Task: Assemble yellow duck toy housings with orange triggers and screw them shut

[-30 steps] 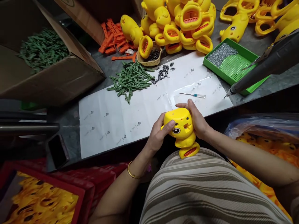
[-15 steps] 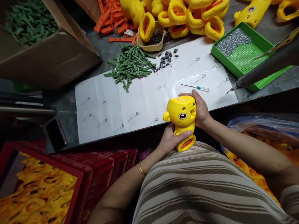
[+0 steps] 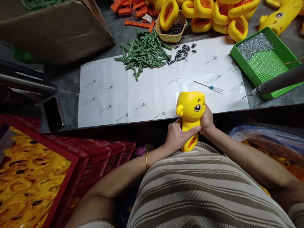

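Note:
A yellow toy body (image 3: 190, 110) with a round printed eye and a red-orange insert near its lower end is held upright at the table's front edge. My left hand (image 3: 175, 136) grips its narrow middle, the thumb lying across the front. Behind its right side is my right hand (image 3: 207, 120), pressed against the toy, its fingers mostly hidden. Just beyond the toy, a screwdriver (image 3: 213, 88) with a clear and blue handle lies on the white paper (image 3: 147, 95). Green plastic strips (image 3: 144, 52) and dark springs (image 3: 182, 52) lie farther back.
A green tray (image 3: 263, 68) of small metal parts is at right, with a dark tool (image 3: 280, 77) over it. At the back are a spring basket (image 3: 171, 38) and yellow toy parts (image 3: 219, 14). A cardboard box (image 3: 54, 31), phone (image 3: 54, 114) and red crate (image 3: 68, 171) are left.
The toy has turned in my hands, so its eye now sits nearer its right edge. My right hand has slid lower behind it. The camera view has shifted, moving the table items up and right.

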Available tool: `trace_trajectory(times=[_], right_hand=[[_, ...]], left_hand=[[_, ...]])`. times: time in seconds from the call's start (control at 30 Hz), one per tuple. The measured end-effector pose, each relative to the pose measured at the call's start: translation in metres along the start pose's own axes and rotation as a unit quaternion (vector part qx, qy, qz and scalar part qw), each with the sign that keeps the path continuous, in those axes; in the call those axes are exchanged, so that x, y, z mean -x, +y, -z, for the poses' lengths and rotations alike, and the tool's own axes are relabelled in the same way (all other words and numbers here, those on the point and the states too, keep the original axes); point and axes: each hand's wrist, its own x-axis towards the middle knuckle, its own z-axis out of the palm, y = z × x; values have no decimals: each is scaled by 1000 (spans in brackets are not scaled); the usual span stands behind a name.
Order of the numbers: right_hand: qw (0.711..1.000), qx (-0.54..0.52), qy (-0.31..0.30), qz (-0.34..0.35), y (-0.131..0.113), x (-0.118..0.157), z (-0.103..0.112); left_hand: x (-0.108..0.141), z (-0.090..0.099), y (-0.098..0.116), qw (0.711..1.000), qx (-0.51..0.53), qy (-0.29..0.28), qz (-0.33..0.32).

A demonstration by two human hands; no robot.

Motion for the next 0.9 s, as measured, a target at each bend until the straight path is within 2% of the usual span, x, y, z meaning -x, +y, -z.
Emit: trace_trajectory(times=[0.13, 0.2, 0.27, 0.37, 0.5, 0.57, 0.63, 0.7, 0.9], right_hand=[[996, -74, -33, -36, -23, 5, -9], [993, -97, -50, -54, -29, 11, -10], [991, -105, -45, -76, -30, 17, -9], [990, -109, 0, -91, -25, 24, -7], [992, -97, 49, -70, -19, 28, -7], [992, -89, 62, -60, -17, 28, -7], [993, -84, 71, -48, -15, 26, -7], [994, -79, 65, -42, -14, 25, -7], [997, -64, 37, -36, -10, 26, -7]], left_hand=[[-1, 7, 2, 997, 70, -25, -38], [-2, 10, 1, 996, 73, -31, -44], [-4, 13, 1, 998, 13, -50, -32], [-10, 18, 4, 989, -110, -83, -48], [-18, 24, 9, 971, -162, -155, -76], [-21, 26, 9, 967, -153, -185, -80], [-22, 26, 7, 971, -123, -190, -78], [-23, 26, 2, 976, -93, -186, -69], [-25, 23, -11, 974, 5, -225, -34]])
